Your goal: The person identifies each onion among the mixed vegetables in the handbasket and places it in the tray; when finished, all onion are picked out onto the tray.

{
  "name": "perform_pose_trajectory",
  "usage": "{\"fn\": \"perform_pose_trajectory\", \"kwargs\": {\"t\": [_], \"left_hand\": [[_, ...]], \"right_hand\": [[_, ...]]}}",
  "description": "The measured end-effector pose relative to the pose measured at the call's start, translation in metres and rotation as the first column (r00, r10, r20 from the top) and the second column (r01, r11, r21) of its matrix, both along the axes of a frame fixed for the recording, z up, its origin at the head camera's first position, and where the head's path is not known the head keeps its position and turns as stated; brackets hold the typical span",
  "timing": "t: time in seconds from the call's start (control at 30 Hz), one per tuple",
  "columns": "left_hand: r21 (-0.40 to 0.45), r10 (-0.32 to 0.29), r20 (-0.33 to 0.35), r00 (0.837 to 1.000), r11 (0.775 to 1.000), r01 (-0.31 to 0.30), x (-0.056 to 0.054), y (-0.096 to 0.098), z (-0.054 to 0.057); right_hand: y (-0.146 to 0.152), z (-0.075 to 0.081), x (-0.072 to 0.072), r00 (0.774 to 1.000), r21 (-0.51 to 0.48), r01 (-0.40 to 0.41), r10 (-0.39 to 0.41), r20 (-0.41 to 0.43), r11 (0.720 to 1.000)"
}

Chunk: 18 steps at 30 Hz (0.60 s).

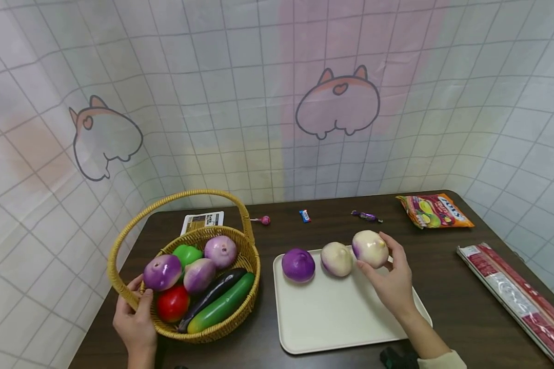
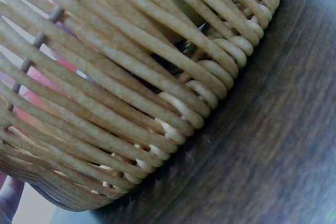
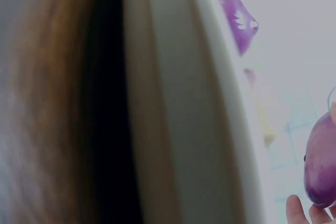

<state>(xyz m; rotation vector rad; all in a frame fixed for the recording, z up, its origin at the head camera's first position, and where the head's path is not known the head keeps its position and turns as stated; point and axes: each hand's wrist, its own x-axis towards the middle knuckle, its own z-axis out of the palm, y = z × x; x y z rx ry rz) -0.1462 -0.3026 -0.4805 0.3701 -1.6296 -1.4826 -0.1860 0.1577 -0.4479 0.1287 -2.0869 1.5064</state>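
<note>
My left hand (image 1: 136, 320) grips the left side of a wicker basket (image 1: 231, 328) by its rim, near the foot of the tall handle. Inside it lie three purple-and-white turnips, a red tomato (image 1: 173, 303), a green pepper (image 1: 186, 253), an eggplant (image 1: 214, 296) and a cucumber (image 1: 222, 303). Held between thumb and fingers of my right hand (image 1: 391, 282) is another purple-and-white turnip (image 1: 370, 248), over the back right of a cream tray (image 1: 332, 323). Along the tray's back edge sit a deep purple turnip (image 1: 298, 265) and a paler turnip (image 1: 336, 259). The left wrist view shows the basket's woven side (image 2: 131, 61) close up.
Behind the tray lie a lollipop (image 1: 264, 220), a small blue-and-red wrapped sweet (image 1: 304, 216) and a purple-wrapped candy (image 1: 367, 216). A fruit candy bag (image 1: 436, 210) is at the back right, above a long red package (image 1: 512, 302). A printed card (image 1: 202, 221) lies behind the basket.
</note>
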Motion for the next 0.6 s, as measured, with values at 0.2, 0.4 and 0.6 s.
{"fn": "perform_pose_trajectory", "kwargs": {"t": [0.2,0.4,0.6], "left_hand": [[0.0,0.005,0.003,1.0,1.0,-0.005,0.001,0.0,0.0],[-0.014,0.013,0.016,1.0,1.0,-0.013,0.0,-0.001,-0.001],[-0.008,0.009,0.014,1.0,1.0,-0.009,-0.001,-0.001,-0.001]], "right_hand": [[0.021,-0.032,-0.019,0.998,-0.009,0.058,-0.058,0.0,0.998],[0.035,-0.048,-0.026,0.985,0.034,0.108,-0.111,0.128,0.994],[0.04,-0.05,-0.027,0.939,0.117,0.096,-0.129,0.32,0.988]]}}
